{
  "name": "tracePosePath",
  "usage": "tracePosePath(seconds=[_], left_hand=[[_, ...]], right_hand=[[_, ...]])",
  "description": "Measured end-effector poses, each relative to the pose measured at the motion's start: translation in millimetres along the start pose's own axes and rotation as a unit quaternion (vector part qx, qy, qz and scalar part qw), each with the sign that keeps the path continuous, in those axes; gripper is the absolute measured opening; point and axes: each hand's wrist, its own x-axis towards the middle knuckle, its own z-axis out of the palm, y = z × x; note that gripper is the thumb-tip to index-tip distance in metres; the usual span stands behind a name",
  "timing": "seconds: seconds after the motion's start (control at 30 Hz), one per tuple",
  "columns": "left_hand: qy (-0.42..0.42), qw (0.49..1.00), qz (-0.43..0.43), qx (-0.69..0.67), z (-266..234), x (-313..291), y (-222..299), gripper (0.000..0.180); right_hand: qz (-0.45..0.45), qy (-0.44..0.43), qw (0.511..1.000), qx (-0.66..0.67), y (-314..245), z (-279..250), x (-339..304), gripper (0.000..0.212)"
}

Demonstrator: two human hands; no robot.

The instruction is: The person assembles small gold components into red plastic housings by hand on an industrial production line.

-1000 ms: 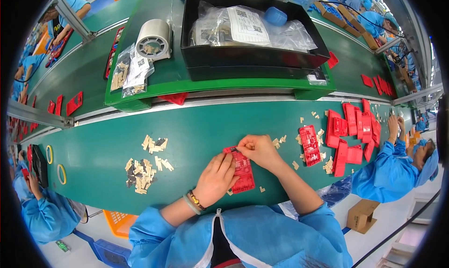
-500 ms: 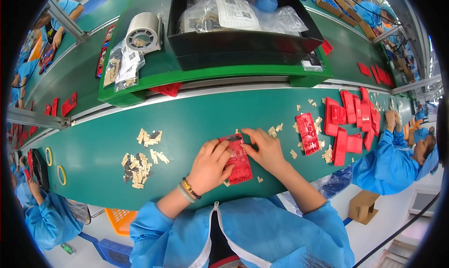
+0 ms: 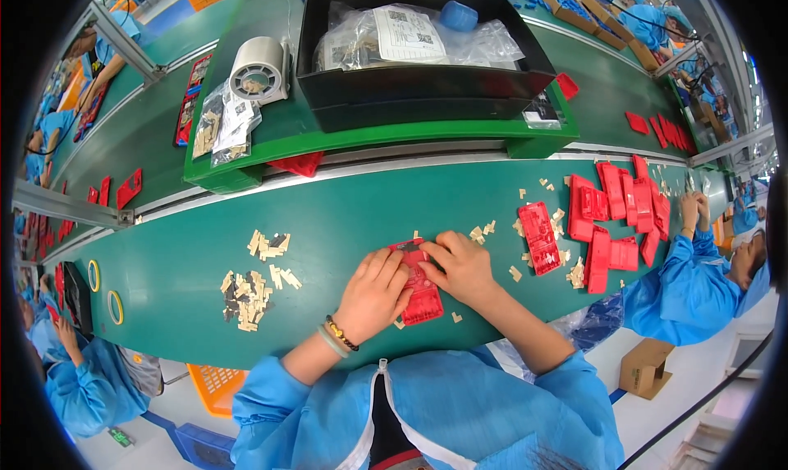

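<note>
A red plastic housing (image 3: 423, 299) lies on the green bench in front of me, its moulded inside facing up. My left hand (image 3: 373, 296) is curled over its left side, holding it. A small dark piece (image 3: 409, 246) shows at the housing's far end, by my fingertips. My right hand (image 3: 461, 266) comes in from the right, thumb and fingers drawn together over the far right part of the housing. Anything between those fingertips is hidden.
Left of my hands lie piles of small cream and dark pieces (image 3: 246, 299). Another red housing (image 3: 540, 238) and a stack of red housings (image 3: 597, 258) are to the right. Beyond, a green shelf (image 3: 377, 143) carries a black bin (image 3: 427, 100). A co-worker (image 3: 685, 285) sits at right.
My right hand has come slightly left and down, and its fingers have closed more over the housing. My left hand still holds the housing's left side. The view has shifted slightly.
</note>
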Motion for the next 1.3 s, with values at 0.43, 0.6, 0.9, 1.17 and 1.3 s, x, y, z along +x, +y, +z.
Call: tracePosePath(seconds=[0.43, 0.6, 0.9, 1.17, 1.3], left_hand=[[-0.023, 0.99, -0.011, 0.142, 17.7, 19.0, 6.6, 0.045], [-0.08, 0.971, 0.045, 0.222, 17.9, 14.2, 5.7, 0.038], [0.005, 0.998, -0.059, -0.002, -21.2, 21.2, -18.7, 0.058], [0.02, 0.952, -0.159, 0.26, -23.3, 36.5, -115.4, 0.067], [-0.058, 0.917, -0.281, 0.276, -14.1, 28.2, -184.8, 0.064]], right_hand=[[-0.085, -0.126, 0.981, 0.123, -24.1, -22.5, -48.3, 0.029], [-0.088, -0.123, 0.98, 0.132, -28.0, -18.6, -43.5, 0.027], [-0.17, -0.046, 0.981, 0.078, -15.1, -31.0, -26.5, 0.031], [0.081, 0.048, 0.993, -0.067, 85.6, 39.9, 119.9, 0.026], [0.065, 0.061, 0.996, -0.003, 49.9, 35.7, 111.7, 0.027]])
